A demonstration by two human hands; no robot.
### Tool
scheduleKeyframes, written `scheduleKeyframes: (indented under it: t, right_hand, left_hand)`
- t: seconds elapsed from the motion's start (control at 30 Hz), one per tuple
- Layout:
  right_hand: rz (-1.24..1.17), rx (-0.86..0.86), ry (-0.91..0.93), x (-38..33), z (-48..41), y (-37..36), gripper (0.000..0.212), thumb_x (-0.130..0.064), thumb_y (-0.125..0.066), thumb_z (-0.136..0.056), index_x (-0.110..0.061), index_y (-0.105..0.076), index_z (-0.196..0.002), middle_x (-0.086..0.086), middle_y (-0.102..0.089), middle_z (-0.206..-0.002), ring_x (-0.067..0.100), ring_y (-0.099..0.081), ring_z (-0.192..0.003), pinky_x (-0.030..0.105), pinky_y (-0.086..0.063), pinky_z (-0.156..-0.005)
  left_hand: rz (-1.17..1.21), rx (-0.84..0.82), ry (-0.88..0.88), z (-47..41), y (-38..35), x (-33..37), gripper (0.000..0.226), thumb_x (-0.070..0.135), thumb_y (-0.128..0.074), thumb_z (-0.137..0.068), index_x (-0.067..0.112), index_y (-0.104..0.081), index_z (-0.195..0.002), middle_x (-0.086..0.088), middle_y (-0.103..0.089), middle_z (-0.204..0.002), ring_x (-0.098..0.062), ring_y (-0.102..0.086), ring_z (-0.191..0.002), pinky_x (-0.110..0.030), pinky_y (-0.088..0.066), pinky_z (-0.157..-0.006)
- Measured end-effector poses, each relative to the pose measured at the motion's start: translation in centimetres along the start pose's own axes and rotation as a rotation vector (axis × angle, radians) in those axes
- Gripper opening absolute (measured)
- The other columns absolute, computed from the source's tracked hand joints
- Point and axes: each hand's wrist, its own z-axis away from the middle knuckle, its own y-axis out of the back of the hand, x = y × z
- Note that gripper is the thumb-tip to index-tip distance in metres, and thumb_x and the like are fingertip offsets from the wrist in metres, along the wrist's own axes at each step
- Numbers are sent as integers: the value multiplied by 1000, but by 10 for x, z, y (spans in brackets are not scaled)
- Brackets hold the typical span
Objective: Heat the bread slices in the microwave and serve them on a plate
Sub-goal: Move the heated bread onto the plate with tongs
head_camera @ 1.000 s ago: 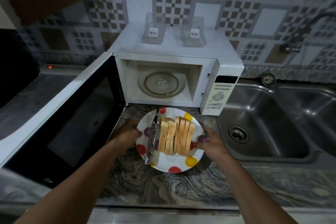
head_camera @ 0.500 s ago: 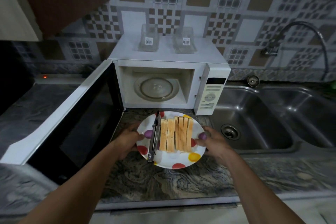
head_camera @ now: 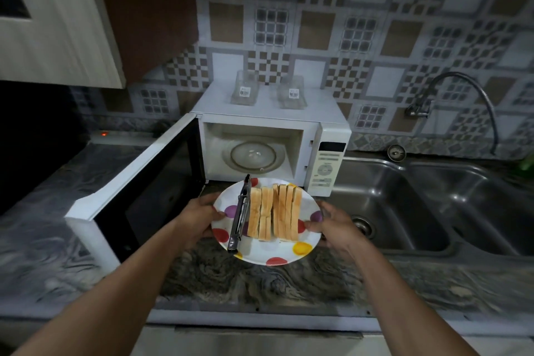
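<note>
A white plate (head_camera: 277, 253) with coloured dots carries several bread slices (head_camera: 274, 215) standing on edge in a row, with metal tongs (head_camera: 239, 215) lying along their left side. My left hand (head_camera: 199, 218) grips the plate's left rim and my right hand (head_camera: 332, 227) grips its right rim. The plate is held just in front of the white microwave (head_camera: 271, 136), whose door (head_camera: 138, 196) hangs wide open to the left. Inside, the glass turntable (head_camera: 252, 154) has nothing on it.
Two clear plastic containers (head_camera: 267, 92) sit on top of the microwave. A steel double sink (head_camera: 433, 205) with a curved tap (head_camera: 462, 104) lies to the right. The dark marbled counter (head_camera: 260, 280) runs below the plate. A wall cabinet (head_camera: 57, 17) hangs at upper left.
Both hands have kept their grip on the plate's rims. The plate now appears raised off the counter, and the view has tilted up, showing more wall and cabinet.
</note>
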Motion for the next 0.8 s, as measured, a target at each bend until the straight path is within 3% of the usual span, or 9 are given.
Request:
scheduleKeyframes:
  t: [0.13,0.2,0.27,0.47,0.67,0.8]
  right_hand:
    - [10,-8,53,-12,23,8,66,10,-77,-76,-16,-58,-134,6,-73,-111,27,-70,-101,45,-59,-85]
    - [15,-23,61,-16,38,11,66,12,-74,-77,-15,-57,-135,8,-72,-113,28,-70,-100,42,-60,-80]
    - [16,-47,54,-18,53,11,67,12,-74,-77,-16,-56,-135,7,-70,-115,28,-70,-100,41,-60,-76]
    - [95,-104,36,-18,103,5,63,12,-73,-79,-21,-55,-129,6,-65,-115,23,-68,-92,28,-57,-54]
    - [201,-121,59,-11,144,-16,67,8,-78,-75,-32,-57,-125,0,-68,-113,22,-66,-102,29,-59,-66]
    - [228,-140,88,-11,173,-36,65,10,-75,-75,-33,-57,-120,-4,-65,-110,16,-63,-97,19,-53,-56]
  left_hand:
    - [15,40,-45,38,-9,10,46,-15,-48,-88,15,-61,-121,-19,-70,-107,-36,-68,-91,-46,-59,-76]
    - [21,50,-49,61,-12,11,42,-15,-47,-89,16,-61,-113,-20,-70,-106,-40,-67,-96,-53,-56,-84]
    - [19,62,-48,78,-9,9,43,-15,-49,-88,13,-62,-118,-22,-70,-108,-44,-66,-100,-59,-54,-88]
    - [5,109,-31,135,0,-1,48,-14,-55,-86,8,-57,-129,-25,-67,-112,-42,-68,-95,-52,-59,-77]
    - [-3,127,-23,180,23,-12,47,-15,-54,-86,8,-57,-127,-26,-67,-109,-41,-69,-93,-49,-61,-72]
    - [8,111,-32,207,44,-19,45,-16,-53,-87,9,-58,-124,-27,-66,-113,-44,-67,-98,-59,-54,-88]
